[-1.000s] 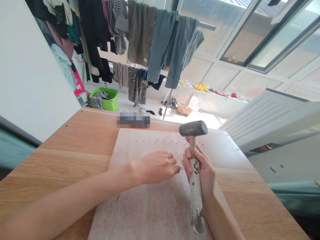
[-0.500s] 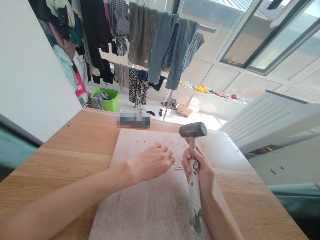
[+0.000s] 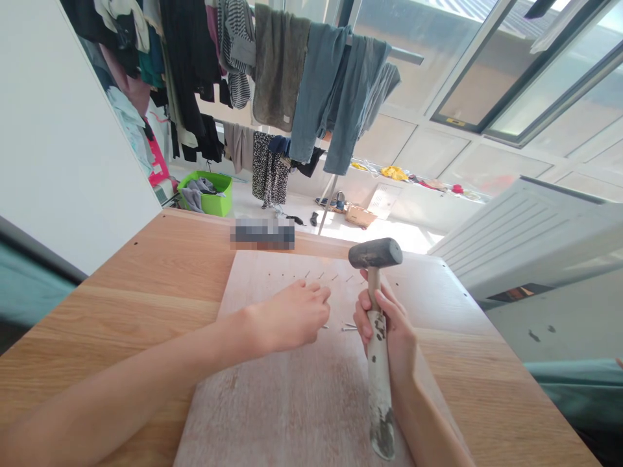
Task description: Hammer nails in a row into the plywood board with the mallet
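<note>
My right hand [image 3: 392,324] is wrapped around the handle of a mallet [image 3: 377,254] with a dark head and a paint-worn white handle, held upright over the board. My left hand [image 3: 296,314] is closed above the pale wooden board [image 3: 272,402], palm down, with its fingertips mostly hidden. The end of a nail [image 3: 325,327] shows beneath its fingers. Several loose nails [image 3: 349,327] lie on the board between my hands. Behind my left hand, several thin nails [image 3: 321,275] stand tilted in a row, continuing a line of small dark dots.
The board rests on a wooden table [image 3: 160,292]. A blurred-out dark object [image 3: 263,234] sits by the table's far edge. Beyond are hanging clothes [image 3: 280,68], a green basket [image 3: 217,198] and a sliding window [image 3: 481,84]. A white ribbed panel [image 3: 525,227] stands at right.
My left hand has drawn slightly left and the nail end under it has shifted left too. The right hand and mallet stay nearly still.
</note>
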Demonstrator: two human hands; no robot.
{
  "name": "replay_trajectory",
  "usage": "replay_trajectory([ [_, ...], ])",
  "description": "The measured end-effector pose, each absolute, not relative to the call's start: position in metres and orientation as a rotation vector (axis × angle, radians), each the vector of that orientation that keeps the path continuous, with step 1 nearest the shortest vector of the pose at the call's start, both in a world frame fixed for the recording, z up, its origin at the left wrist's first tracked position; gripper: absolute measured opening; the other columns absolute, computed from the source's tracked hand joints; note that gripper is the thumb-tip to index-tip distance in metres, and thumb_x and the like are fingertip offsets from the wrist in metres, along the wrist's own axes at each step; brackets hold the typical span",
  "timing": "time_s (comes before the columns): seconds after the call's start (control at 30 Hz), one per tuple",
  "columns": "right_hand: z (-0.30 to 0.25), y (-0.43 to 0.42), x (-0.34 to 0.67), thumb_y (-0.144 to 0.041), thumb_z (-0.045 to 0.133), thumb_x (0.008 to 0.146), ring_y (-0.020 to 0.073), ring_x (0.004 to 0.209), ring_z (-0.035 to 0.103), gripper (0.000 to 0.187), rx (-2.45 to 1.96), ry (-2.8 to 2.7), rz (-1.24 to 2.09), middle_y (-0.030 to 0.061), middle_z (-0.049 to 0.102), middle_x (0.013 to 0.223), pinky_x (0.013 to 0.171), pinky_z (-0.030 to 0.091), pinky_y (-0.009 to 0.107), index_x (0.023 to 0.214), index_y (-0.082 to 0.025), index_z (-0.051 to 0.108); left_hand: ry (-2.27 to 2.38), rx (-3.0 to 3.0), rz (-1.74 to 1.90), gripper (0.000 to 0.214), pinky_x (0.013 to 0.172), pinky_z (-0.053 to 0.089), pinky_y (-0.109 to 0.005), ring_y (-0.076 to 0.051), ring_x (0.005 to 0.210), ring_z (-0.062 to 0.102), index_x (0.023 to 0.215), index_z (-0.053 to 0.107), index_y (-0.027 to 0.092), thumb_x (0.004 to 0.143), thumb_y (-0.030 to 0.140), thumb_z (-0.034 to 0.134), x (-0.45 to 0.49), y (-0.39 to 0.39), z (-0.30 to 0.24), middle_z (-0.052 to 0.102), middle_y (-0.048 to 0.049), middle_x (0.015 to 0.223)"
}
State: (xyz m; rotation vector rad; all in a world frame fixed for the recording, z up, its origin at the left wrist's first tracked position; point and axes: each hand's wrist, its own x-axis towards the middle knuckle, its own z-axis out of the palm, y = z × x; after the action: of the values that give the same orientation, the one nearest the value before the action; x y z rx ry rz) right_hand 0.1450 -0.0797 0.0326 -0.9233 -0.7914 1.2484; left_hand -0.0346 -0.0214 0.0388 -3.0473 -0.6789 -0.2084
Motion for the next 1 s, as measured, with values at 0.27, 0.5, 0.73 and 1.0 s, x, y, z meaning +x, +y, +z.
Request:
replay_trajectory([
  [0.27, 0.030, -0.080, 0.145, -0.029, 0.059, 0.095, 0.0033, 0.041, 0.042, 0.028, -0.912, -0.787, 1.235, -0.0044, 0.052, 0.075, 0.033, 0.032, 0.015, 0.122, -0.022, 0.066, -0.982, -3.071, 0.199, 0.011, 0.056, 0.033, -0.033, -0.021, 0.069, 0.063, 0.076, 0.070, 0.014, 0.080, 0.012, 0.060, -0.065, 0.000, 0.077, 0.071, -0.0093, 0.080],
  [0.5, 0.030, -0.080, 0.146, -0.030, 0.060, 0.095, 0.0035, 0.041, 0.042, 0.028, -0.918, -0.782, 1.243, -0.0046, 0.052, 0.076, 0.032, 0.031, 0.016, 0.121, -0.022, 0.065, -1.316, -3.046, 0.073, 0.027, 0.062, 0.037, -0.029, -0.022, 0.075, 0.066, 0.102, 0.070, 0.023, 0.083, 0.012, 0.055, -0.089, 0.031, 0.073, 0.074, -0.0050, 0.086],
  [0.73, 0.030, -0.079, 0.145, -0.029, 0.057, 0.096, 0.0038, 0.040, 0.042, 0.025, -0.926, -0.784, 1.245, -0.0048, 0.052, 0.076, 0.031, 0.032, 0.016, 0.119, -0.023, 0.066, -1.269, -3.033, -0.016, 0.023, 0.069, 0.043, -0.030, -0.022, 0.082, 0.067, 0.096, 0.074, 0.021, 0.087, 0.012, 0.055, -0.085, 0.033, 0.064, 0.071, -0.0064, 0.098],
  [1.0, 0.031, -0.080, 0.145, -0.031, 0.058, 0.096, 0.0035, 0.040, 0.042, 0.027, -0.940, -0.793, 1.238, -0.0049, 0.052, 0.076, 0.031, 0.031, 0.016, 0.121, -0.022, 0.065, -1.164, -3.312, -0.660, 0.017, 0.070, 0.044, -0.026, -0.015, 0.074, 0.062, 0.089, 0.071, 0.017, 0.083, 0.010, 0.058, -0.086, 0.050, 0.033, 0.067, -0.0031, 0.089],
])
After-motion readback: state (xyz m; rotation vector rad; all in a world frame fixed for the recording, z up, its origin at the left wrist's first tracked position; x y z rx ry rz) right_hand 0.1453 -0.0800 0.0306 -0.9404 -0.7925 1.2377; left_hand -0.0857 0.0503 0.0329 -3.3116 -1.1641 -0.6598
